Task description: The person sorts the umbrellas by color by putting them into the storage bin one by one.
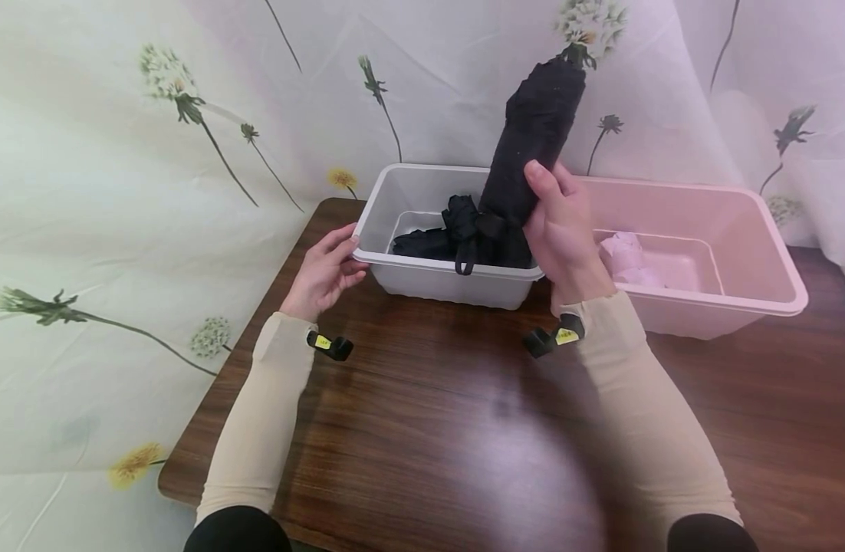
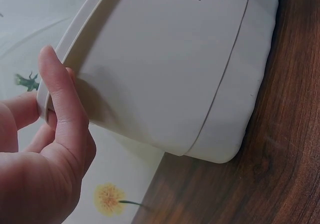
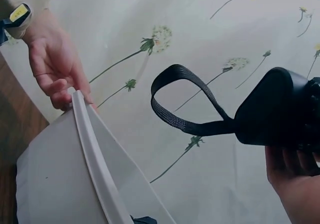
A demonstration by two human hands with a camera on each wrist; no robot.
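In the head view my right hand (image 1: 563, 226) grips a folded black umbrella (image 1: 536, 130) around its middle. The umbrella slants over the white plastic bin (image 1: 450, 284). Its handle end points down toward the bin, and a wrist strap (image 3: 162, 116) loops from the black handle (image 3: 265, 106) in the right wrist view. My left hand (image 1: 326, 270) holds the bin's left rim (image 2: 57, 54), thumb and fingers on either side of it. Inside the bin lies another dark, bunched fabric bundle (image 1: 422, 244), partly hidden by the front wall.
A pink plastic bin (image 1: 705, 310) stands to the right, with a crumpled pale pink item (image 1: 626, 257) inside. Both bins sit on a dark wooden table (image 1: 422, 399). Behind hangs a pale curtain (image 1: 450, 84) printed with dandelions.
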